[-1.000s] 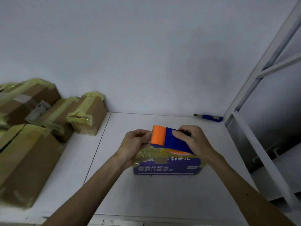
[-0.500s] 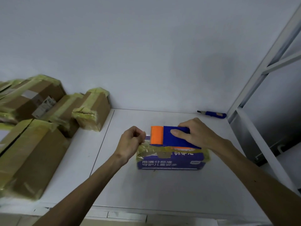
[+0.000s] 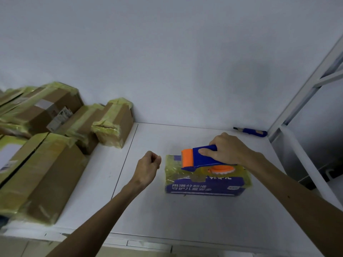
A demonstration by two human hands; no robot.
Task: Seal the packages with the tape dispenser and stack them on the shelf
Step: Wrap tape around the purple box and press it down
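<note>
A flat blue package (image 3: 206,186) with white print and yellowish tape over its top lies on the white table (image 3: 185,216). On top of it sits the blue and orange tape dispenser (image 3: 202,158), which my right hand (image 3: 226,148) grips by its handle. My left hand (image 3: 148,168) hovers just left of the package with its fingers curled, apart from the box; whether it pinches a tape end I cannot tell.
Several taped cardboard boxes (image 3: 46,145) are piled on the table's left side. A blue utility knife (image 3: 250,131) lies at the back right by the wall. A white metal shelf frame (image 3: 304,101) rises at the right.
My left hand has come off the dispenser's front and drawn left, away from the package. The dispenser has tipped down flatter onto the package and slid right.
</note>
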